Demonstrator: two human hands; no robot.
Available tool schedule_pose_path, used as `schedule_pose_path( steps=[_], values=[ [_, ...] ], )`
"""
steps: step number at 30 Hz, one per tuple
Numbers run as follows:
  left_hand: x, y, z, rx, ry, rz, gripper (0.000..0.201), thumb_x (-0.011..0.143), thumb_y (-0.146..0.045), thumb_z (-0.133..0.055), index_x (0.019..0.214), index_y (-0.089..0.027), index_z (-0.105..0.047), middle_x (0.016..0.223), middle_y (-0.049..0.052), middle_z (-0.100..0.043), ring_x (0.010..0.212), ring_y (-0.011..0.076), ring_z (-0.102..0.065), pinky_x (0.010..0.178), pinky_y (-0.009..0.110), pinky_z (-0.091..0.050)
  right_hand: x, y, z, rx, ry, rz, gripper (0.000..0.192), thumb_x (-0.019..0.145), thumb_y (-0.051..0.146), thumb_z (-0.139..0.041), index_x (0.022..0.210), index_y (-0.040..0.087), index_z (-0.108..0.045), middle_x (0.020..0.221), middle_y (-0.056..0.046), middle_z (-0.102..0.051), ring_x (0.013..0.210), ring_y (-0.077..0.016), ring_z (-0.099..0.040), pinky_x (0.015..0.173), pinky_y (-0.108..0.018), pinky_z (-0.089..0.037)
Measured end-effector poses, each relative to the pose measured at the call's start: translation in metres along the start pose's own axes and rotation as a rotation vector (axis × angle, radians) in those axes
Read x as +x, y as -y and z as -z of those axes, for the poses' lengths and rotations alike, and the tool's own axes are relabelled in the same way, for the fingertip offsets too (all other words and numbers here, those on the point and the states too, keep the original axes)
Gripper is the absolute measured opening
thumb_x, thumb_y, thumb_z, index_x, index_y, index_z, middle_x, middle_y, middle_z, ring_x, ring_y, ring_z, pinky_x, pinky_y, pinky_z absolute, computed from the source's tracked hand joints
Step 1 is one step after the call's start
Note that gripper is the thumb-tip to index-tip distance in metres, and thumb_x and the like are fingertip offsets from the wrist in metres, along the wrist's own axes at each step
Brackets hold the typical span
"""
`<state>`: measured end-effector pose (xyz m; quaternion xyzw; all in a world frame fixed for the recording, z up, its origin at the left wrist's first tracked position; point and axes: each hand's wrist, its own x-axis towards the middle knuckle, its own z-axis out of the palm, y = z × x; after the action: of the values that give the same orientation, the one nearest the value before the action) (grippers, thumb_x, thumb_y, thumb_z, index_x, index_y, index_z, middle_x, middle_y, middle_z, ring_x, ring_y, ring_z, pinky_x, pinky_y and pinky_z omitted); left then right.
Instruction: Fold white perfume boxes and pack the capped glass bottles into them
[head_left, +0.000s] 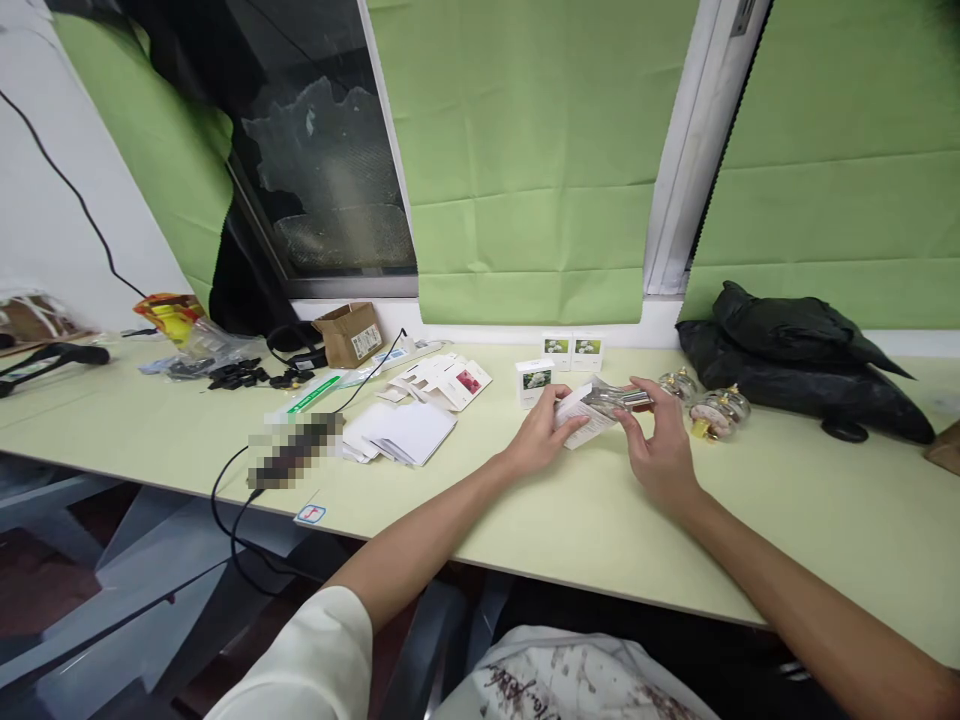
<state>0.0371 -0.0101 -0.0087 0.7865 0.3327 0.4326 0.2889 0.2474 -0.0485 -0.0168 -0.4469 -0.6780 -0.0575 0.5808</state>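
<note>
A: Two hands meet at the centre of the frame, above the pale green table [525,520]. The left hand [536,435] pinches a small white carton [581,418], thumb on top and fingers underneath, closed on it. The right hand [660,450] has its fingers closed around a small glass bottle [619,398], which seems wrapped in clear film.

B: Where is the bottle compared to the fingers?

A: It lies between the right thumb and forefinger, and its near end touches the open end of the carton, or is just inside; I cannot tell which.

B: How to do this well, in your opinion?

A: I would keep the carton steady with the left hand, mouth wide, and hold the bottle in line with it, so the film does not catch on the flap.

B: What is around?

A: Three closed boxes [559,362] stand just behind the hands. More bottles [712,408] lie to the right, near a black bag [795,360]. Flat cartons [409,430] lie left of centre.
</note>
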Motion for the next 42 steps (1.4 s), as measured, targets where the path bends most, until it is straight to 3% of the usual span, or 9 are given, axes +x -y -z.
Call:
schedule_pose_path(
  steps=[7,14,18,22,24,29,42],
  values=[
    [-0.006,-0.001,-0.004,-0.094,0.024,0.008,0.039,0.101,-0.051,-0.061,0.125,-0.024,-0.046,0.116,0.007,-0.063,0.1,0.0223,-0.061,0.087,0.037,-0.052,-0.001,0.0,0.002,0.014,0.064,0.081,0.056,0.108,0.035,-0.048,0.162,0.032,-0.034,0.147,-0.012,-0.061,0.136,-0.0317,-0.058,0.11,-0.055,-0.053],
    [-0.008,-0.003,-0.01,-0.154,0.037,-0.011,0.039,0.1,-0.049,-0.064,0.124,-0.025,-0.046,0.122,0.009,-0.061,0.115,0.024,-0.06,0.093,0.038,-0.053,-0.003,-0.007,-0.001,0.042,0.069,0.023,0.06,0.108,0.038,-0.05,0.164,0.032,-0.03,0.155,-0.012,-0.054,0.131,-0.031,-0.063,0.109,-0.055,-0.054],
    [-0.008,-0.005,-0.013,-0.2,0.046,-0.015,0.041,0.099,-0.047,-0.066,0.128,-0.025,-0.048,0.125,0.009,-0.062,0.114,0.0229,-0.062,0.093,0.037,-0.054,-0.005,-0.01,-0.002,0.056,0.061,0.02,0.056,0.106,0.041,-0.054,0.159,0.03,-0.038,0.151,-0.013,-0.056,0.128,-0.0318,-0.063,0.109,-0.056,-0.053],
    [-0.006,-0.007,-0.008,-0.009,-0.061,0.003,0.058,0.088,-0.047,-0.08,0.137,-0.029,-0.055,0.124,0.007,-0.065,0.117,0.0255,-0.06,0.099,0.04,-0.051,-0.003,-0.007,-0.001,0.015,0.07,0.095,0.049,0.105,0.038,-0.056,0.152,0.03,-0.048,0.136,-0.012,-0.065,0.123,-0.0324,-0.062,0.108,-0.057,-0.051],
    [-0.004,-0.008,-0.005,0.051,-0.052,0.015,0.06,0.085,-0.048,-0.083,0.138,-0.029,-0.06,0.122,0.007,-0.067,0.116,0.0265,-0.059,0.097,0.039,-0.05,-0.001,-0.004,0.0,0.004,0.073,0.126,0.047,0.105,0.036,-0.056,0.151,0.031,-0.049,0.132,-0.011,-0.067,0.118,-0.0317,-0.062,0.104,-0.055,-0.052],
    [-0.003,-0.009,-0.005,-0.135,0.089,0.082,0.049,0.086,-0.05,-0.081,0.122,-0.02,-0.066,0.108,0.006,-0.071,0.094,0.0215,-0.063,0.079,0.031,-0.049,0.002,0.001,0.001,0.005,0.087,0.181,0.044,0.106,0.034,-0.055,0.15,0.032,-0.05,0.129,-0.01,-0.069,0.111,-0.0302,-0.064,0.098,-0.052,-0.053],
    [0.0,0.004,-0.014,-0.401,0.125,0.121,0.057,0.079,-0.042,-0.088,0.125,-0.016,-0.067,0.111,0.008,-0.072,0.097,0.022,-0.065,0.086,0.034,-0.051,0.004,0.009,0.004,0.005,0.134,0.192,0.046,0.104,0.03,-0.056,0.15,0.03,-0.051,0.122,-0.009,-0.071,0.107,-0.0302,-0.065,0.098,-0.05,-0.048]
  ],
)
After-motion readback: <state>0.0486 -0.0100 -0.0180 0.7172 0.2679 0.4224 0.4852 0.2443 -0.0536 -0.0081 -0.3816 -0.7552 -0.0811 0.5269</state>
